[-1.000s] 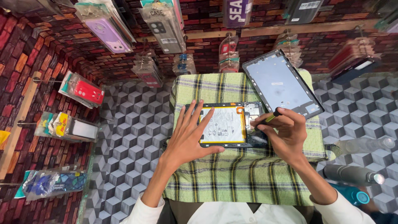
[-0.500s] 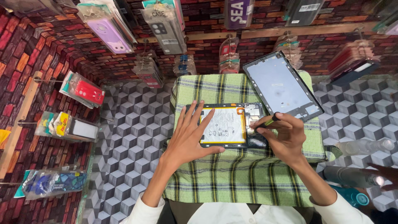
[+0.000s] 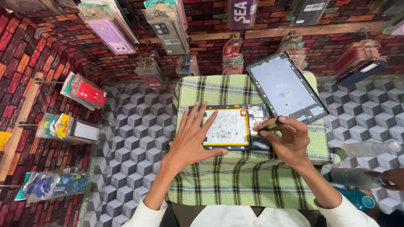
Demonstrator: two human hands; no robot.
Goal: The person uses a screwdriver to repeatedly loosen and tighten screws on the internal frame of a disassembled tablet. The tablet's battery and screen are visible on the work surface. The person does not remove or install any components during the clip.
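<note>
An opened tablet (image 3: 235, 126) lies on a green plaid cloth (image 3: 235, 185), its white battery and circuit board exposed. My left hand (image 3: 191, 141) rests flat on the tablet's left end, fingers spread, thumb along its near edge. My right hand (image 3: 288, 141) grips a small dark tool with a green tip (image 3: 271, 125), whose point touches the circuit board at the tablet's right end. The tablet's detached back cover (image 3: 286, 88) lies tilted on the cloth beyond my right hand.
Packaged phone cases (image 3: 86, 90) hang on a brick-patterned wall to the left and back. The counter has a grey cube pattern (image 3: 134, 143). A clear bottle (image 3: 368, 147) lies at the right, and another person's hand (image 3: 389, 178) reaches in at the right edge.
My hands hold nearly the same pose on the tablet. Another person's hand has come into view at the right edge.
</note>
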